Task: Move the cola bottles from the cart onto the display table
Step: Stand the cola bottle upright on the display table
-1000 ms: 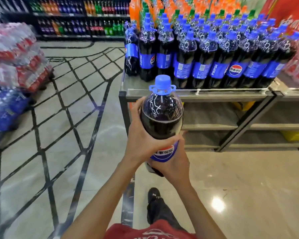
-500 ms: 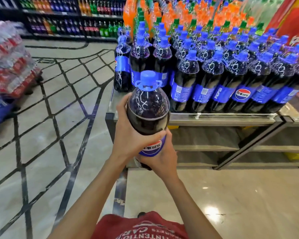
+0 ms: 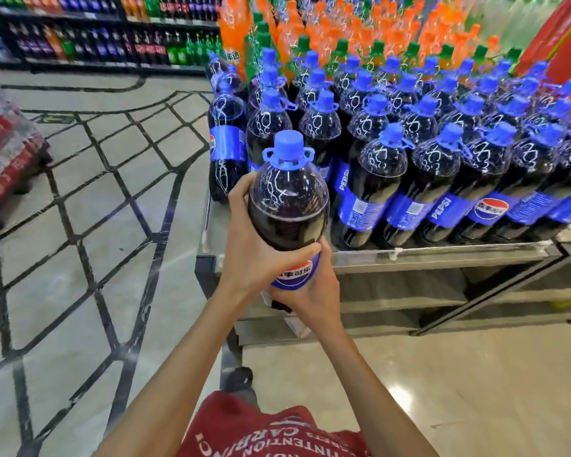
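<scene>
The fingers (image 3: 240, 192) of the left hand (image 3: 257, 245) are curled round the left side of a cola bottle (image 3: 287, 206), with the thumb laid across its front just above the blue label (image 3: 294, 274). The right hand (image 3: 312, 293) grips the same bottle lower down, wrapped round the label and the lower body from the right. Between the two hands the bottle stands nearly upright, its blue cap (image 3: 288, 145) and carry ring on top and the dark drink filling it up to the shoulder. It is held at the front left corner of the table (image 3: 442, 255). The hands cover its base, so I cannot tell whether it touches the table top. Just behind and to the right of it, rows of like cola bottles (image 3: 386, 179) stand packed together on the table, the nearest row along the front edge and one bottle at the left edge. Toward the back edge, orange soda bottles (image 3: 343, 31) with green caps stand behind them. Under the top runs a lower shelf (image 3: 393, 291). Left of the table lies a pale floor (image 3: 96, 192) crossed by dark lines, with shrink-wrapped packs (image 3: 7, 146) stacked at the far left and drink shelves (image 3: 96, 34) along the back. At the bottom, a red shirt (image 3: 271, 433) with white lettering shows between the forearms.
</scene>
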Available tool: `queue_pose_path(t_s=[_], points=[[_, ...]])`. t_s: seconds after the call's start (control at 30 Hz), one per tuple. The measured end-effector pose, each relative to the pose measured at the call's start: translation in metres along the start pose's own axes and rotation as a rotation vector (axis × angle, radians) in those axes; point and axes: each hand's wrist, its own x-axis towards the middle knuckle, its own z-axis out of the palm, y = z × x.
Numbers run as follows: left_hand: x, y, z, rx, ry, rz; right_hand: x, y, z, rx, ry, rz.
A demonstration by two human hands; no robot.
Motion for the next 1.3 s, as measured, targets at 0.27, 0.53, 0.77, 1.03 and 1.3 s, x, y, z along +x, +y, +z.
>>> queue_pose_path(t_s=[0.27, 0.53, 0.77, 1.03, 1.3], points=[[0.079, -0.039, -0.012, 0.0, -0.122, 0.005, 0.071, -0.006, 0.034, -0.012, 0.127, 0.066], [0.135, -0.075, -0.012, -0.064, -0.264, 0.042, 0.122, 0.002, 0.065, 0.009, 0.285, 0.132], [0.152, -0.089, -0.002, -0.052, -0.4, 0.021, 0.133, 0.011, 0.063, 0.055, 0.424, 0.129], [0.159, -0.101, 0.019, -0.04, -0.473, 0.038, 0.145, 0.033, 0.058, 0.044, 0.558, 0.136], [0.169, -0.109, 0.031, -0.047, -0.511, 0.046, 0.158, 0.046, 0.06, -0.081, 0.592, 0.129]])
